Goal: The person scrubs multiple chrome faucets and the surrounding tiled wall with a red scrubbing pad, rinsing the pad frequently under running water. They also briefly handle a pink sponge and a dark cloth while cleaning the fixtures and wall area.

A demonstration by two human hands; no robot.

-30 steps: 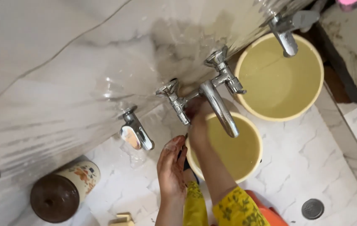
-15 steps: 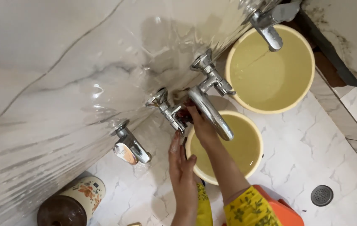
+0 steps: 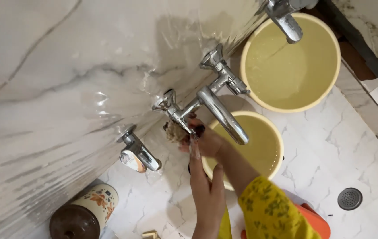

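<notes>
So my right grip [image 3: 206, 142] is clamped on a scrubber wad [image 3: 175, 132] rubbing the chrome mixer tap [image 3: 206, 104], left grip [image 3: 204, 177] open just below it, small yellow bucket [image 3: 277, 146] beside, scrubbing looks midway, rinse undone.

Your right hand [image 3: 206, 142] hides behind the tap spout [image 3: 224, 116], its fingers blurred around a scrub pad [image 3: 175, 132], while the frame cuts the upper tap [image 3: 286, 17].

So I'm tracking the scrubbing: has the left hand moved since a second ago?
Yes. The left hand has risen from beside the small bucket toward the tap.
</notes>
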